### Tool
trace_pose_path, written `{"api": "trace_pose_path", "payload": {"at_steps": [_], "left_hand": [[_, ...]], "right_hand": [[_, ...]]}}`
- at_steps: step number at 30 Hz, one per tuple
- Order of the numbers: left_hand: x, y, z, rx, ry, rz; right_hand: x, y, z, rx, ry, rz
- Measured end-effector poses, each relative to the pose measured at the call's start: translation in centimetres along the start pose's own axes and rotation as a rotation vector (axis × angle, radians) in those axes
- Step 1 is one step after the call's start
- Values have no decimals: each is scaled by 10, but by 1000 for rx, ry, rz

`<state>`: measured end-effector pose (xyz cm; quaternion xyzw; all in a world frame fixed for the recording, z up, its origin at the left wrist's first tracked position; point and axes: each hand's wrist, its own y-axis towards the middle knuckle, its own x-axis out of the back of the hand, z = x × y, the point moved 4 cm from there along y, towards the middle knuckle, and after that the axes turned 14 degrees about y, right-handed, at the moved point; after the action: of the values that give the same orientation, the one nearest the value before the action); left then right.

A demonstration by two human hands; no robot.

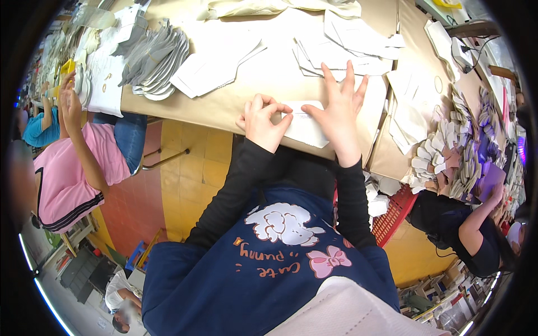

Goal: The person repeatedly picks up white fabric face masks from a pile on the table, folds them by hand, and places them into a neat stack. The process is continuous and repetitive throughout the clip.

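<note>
The left hand (261,120) sits at the centre of the frame, at the near edge of the tabletop (246,84). Its fingers are curled, and thumb and forefinger close in a narrow grip on the left edge of a white paper piece (305,126). The right hand (338,109) lies just to the right of it, palm down with fingers spread wide, pressing flat on the same piece; its grip encloses nothing. The white paper piece lies at the centre of the frame, between and beneath both hands, with its lower corner hanging past the tabletop edge.

Surrounding items:
- A fanned stack of grey cut pieces (159,59) lies at upper left of the frame, well apart from the hands.
- Loose white sheets (210,70) lie at upper centre, between the grey stack and the hands.
- More white sheets (347,47) lie at upper right of centre, just above the right hand's fingertips.
- A heap of small white and tan cut pieces (448,157) occupies the right of the frame.
- A red basket (395,215) stands at lower right, below the tabletop edge.

Other people: a person in a pink top (67,173) is at the left edge; a person in dark clothes (465,229) is at lower right.
</note>
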<state>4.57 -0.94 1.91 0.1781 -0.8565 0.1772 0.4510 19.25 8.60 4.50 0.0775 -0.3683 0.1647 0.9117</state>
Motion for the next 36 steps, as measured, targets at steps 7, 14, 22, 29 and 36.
{"api": "trace_pose_path", "payload": {"at_steps": [7,14,22,29,36], "left_hand": [[0,-4,-1,-14,11,-40],[5,-6,1,-156,49,-135],[44,8,35,38,-824,-156],[135,64,118,70,-268,-604],[60,15,62,-147,-217,-538]], "right_hand": [[34,-19,-35,-61,67,38],[70,-59,-93,-134,1003,-277],[58,-78,-115,-160,988,-439],[56,-72,-111,-179,919,-445],[97,-72,-40,164,525,-475]]}}
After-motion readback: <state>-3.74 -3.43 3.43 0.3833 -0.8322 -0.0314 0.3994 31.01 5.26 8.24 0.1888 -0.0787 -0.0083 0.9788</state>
